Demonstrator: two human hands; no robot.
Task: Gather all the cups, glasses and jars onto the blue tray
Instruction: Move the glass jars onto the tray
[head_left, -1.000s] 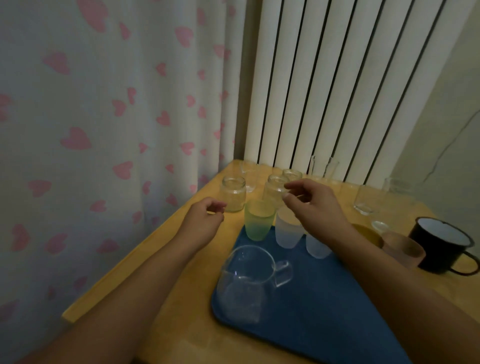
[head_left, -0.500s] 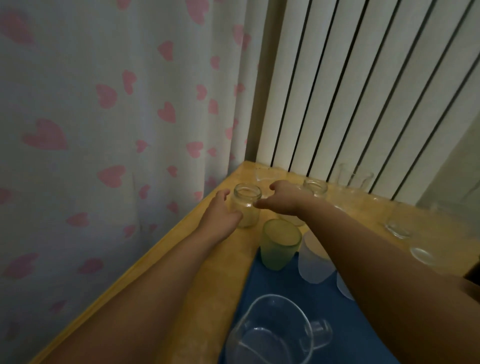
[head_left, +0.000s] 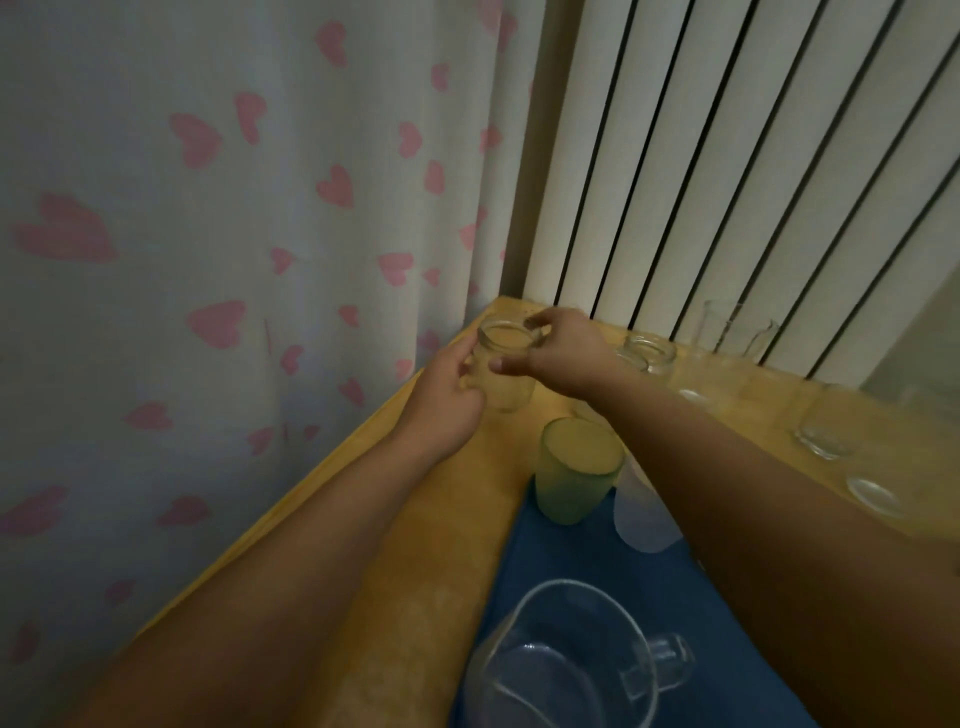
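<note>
My left hand (head_left: 447, 405) is closed around the side of a small clear glass jar (head_left: 506, 382) standing at the table's far left corner. From the right, my right hand (head_left: 566, 353) reaches over, with its thumb and fingertips at that jar's rim; what its palm covers is hidden. The blue tray (head_left: 519, 571) lies nearer to me. On it stand a green cup (head_left: 576, 473), a frosted white cup (head_left: 641, 519) and a clear glass jug (head_left: 561, 670). My right forearm crosses over the tray.
Off the tray, on the wooden table (head_left: 441, 571), are another jar (head_left: 647, 353), a tall clear glass (head_left: 727, 332) by the blinds and two low glasses (head_left: 826, 431) at the right. A heart-print curtain hangs close along the table's left edge.
My view has moved closer to the far corner. My left hand has gone from open, short of the jar, to wrapped around it. My right hand has swung left to the jar's rim.
</note>
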